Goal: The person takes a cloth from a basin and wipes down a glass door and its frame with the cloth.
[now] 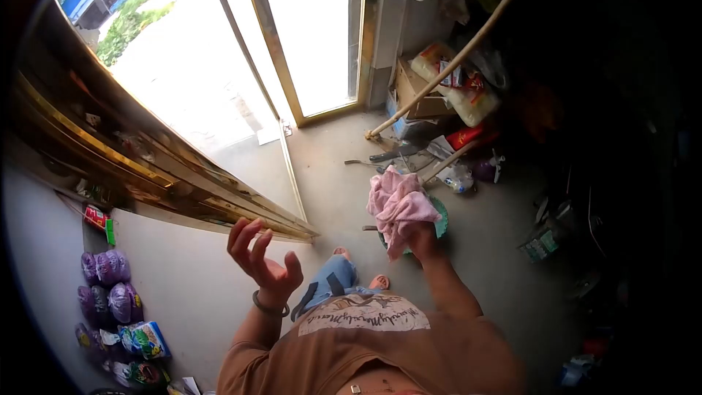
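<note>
A crumpled pink cloth (401, 208) hangs from my right hand (423, 240), whose fingers are closed on its lower right side. Behind and below the cloth, part of a green basin (442, 218) shows on the floor; the cloth hides most of it. My left hand (265, 260) is raised with its fingers apart and curled a little, holding nothing. It is close to the lower end of the gold-framed door (281, 228); whether it touches the frame I cannot tell.
A long wooden stick (453, 62) leans at the upper right, by a cardboard box (411, 93) and bags. Several purple bags (110, 267) line the left wall. The doorway opens onto bright ground outside. A dark green container (540, 245) lies at the right.
</note>
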`<action>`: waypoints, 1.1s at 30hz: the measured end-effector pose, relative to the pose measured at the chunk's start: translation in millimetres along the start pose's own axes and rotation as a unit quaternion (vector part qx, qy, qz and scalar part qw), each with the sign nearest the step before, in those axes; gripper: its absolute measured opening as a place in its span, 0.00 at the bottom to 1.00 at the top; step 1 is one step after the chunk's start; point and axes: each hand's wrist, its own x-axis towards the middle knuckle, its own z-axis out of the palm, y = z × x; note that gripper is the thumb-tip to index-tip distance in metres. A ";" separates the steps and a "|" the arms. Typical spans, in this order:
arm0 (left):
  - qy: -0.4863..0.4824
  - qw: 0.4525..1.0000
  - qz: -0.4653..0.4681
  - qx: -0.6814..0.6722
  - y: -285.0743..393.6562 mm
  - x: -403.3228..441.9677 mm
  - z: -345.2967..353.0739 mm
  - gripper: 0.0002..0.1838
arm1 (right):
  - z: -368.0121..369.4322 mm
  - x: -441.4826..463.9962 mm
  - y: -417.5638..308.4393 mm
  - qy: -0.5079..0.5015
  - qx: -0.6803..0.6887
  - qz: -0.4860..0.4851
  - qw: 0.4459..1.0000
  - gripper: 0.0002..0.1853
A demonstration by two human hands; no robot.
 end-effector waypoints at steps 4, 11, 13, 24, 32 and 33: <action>0.122 0.957 -0.073 0.251 -33.8 5.5 -45.1 0.39 | 24.0 80.0 18.9 -0.106 -0.039 -0.017 0.993 0.24; 0.219 0.930 -0.196 0.220 -82.9 15.8 -29.9 0.53 | 195.4 185.6 20.7 -0.298 -0.177 -0.189 0.919 0.42; 0.277 0.922 -0.193 0.188 -85.7 47.4 -33.5 0.59 | 253.3 199.1 10.5 -0.360 -0.214 -0.214 0.882 0.47; 0.230 0.909 -0.250 0.242 -61.7 29.3 -18.0 0.56 | 407.9 264.3 47.2 -0.421 -0.133 -0.584 0.682 0.43; 0.408 0.710 -0.297 0.491 -21.8 94.3 28.7 0.50 | 451.6 544.4 29.3 -0.308 -0.323 -0.611 0.653 0.40; 0.420 0.676 -0.290 0.532 -18.4 107.1 33.2 0.49 | 450.4 576.5 39.6 -0.361 -0.300 -0.463 0.751 0.25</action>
